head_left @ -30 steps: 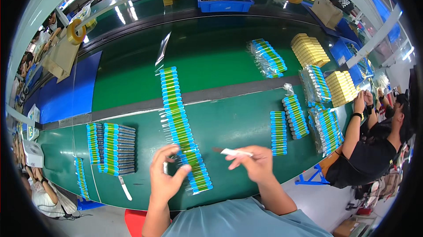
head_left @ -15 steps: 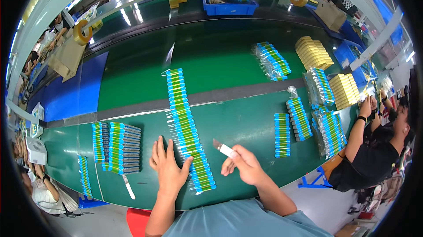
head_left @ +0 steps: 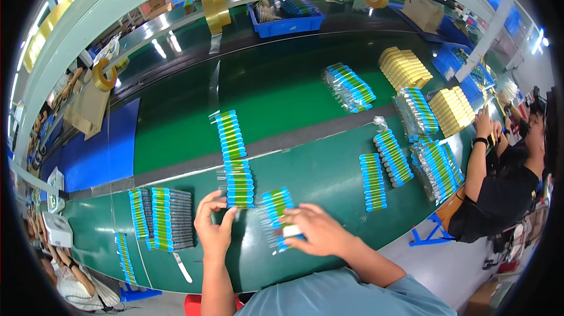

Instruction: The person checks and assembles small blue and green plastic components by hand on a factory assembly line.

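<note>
My left hand (head_left: 215,225) rests with thumb and fingers apart against the lower end of a long strip of blue-and-green banded pieces (head_left: 239,184). Thin pale ends stick out along the strip's left side. My right hand (head_left: 317,231) is closed around a knife, whose white handle (head_left: 291,231) shows below the fingers; its blade cannot be made out. Under the right fingers lies a shorter, separate section of banded pieces (head_left: 277,201), slightly tilted and blurred. Beyond the left hand, the upper part of the strip (head_left: 231,134) reaches across the dark table seam.
Bundles of banded pieces (head_left: 171,219) and a second white-handled knife (head_left: 183,268) lie at left. More bundles (head_left: 435,166) and yellow stacks (head_left: 451,110) stand at right, near a co-worker's arm (head_left: 480,151). A blue bin (head_left: 288,25) sits at the back.
A lower section has come apart from the long strip and lies to its right. My right hand has moved down onto it; my left hand stays by the strip. The whole view has shifted slightly.
</note>
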Demonstrator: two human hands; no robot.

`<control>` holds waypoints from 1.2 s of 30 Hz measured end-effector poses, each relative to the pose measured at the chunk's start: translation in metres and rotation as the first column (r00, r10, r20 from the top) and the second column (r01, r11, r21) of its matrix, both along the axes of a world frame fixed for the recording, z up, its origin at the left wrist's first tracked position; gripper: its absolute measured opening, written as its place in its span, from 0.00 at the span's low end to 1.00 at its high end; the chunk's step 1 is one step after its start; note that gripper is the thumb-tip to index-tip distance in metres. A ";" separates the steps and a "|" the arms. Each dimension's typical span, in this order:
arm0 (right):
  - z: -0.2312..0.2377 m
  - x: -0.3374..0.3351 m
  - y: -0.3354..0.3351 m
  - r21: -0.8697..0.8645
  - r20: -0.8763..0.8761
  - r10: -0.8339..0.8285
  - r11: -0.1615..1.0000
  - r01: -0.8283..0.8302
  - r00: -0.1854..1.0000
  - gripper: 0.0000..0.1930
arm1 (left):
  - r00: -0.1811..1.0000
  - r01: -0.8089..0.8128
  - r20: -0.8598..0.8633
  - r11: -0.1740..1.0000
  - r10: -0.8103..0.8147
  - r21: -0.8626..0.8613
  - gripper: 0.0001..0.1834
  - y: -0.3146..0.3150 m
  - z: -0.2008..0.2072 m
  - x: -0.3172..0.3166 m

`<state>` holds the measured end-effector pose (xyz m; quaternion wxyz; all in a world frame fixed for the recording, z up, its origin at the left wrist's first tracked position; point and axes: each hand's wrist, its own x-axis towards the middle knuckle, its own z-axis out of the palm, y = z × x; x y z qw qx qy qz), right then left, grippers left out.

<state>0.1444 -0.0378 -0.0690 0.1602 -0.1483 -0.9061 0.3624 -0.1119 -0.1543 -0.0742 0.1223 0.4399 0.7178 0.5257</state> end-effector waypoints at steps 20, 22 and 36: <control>-0.011 -0.011 0.000 -0.956 0.043 -0.407 0.248 0.155 0.912 0.15 | 0.502 0.257 0.765 0.914 -0.404 0.314 0.23 -0.024 0.013 0.077; -0.024 -0.016 -0.013 -0.958 -0.177 -0.465 0.285 -0.042 0.868 0.19 | 0.471 0.289 0.770 0.900 -0.430 0.326 0.26 -0.032 0.006 0.074; 0.004 0.017 -0.039 -0.616 0.087 -0.223 0.754 0.228 0.971 0.12 | 0.771 0.325 0.570 0.945 -0.284 0.033 0.49 -0.025 0.008 0.042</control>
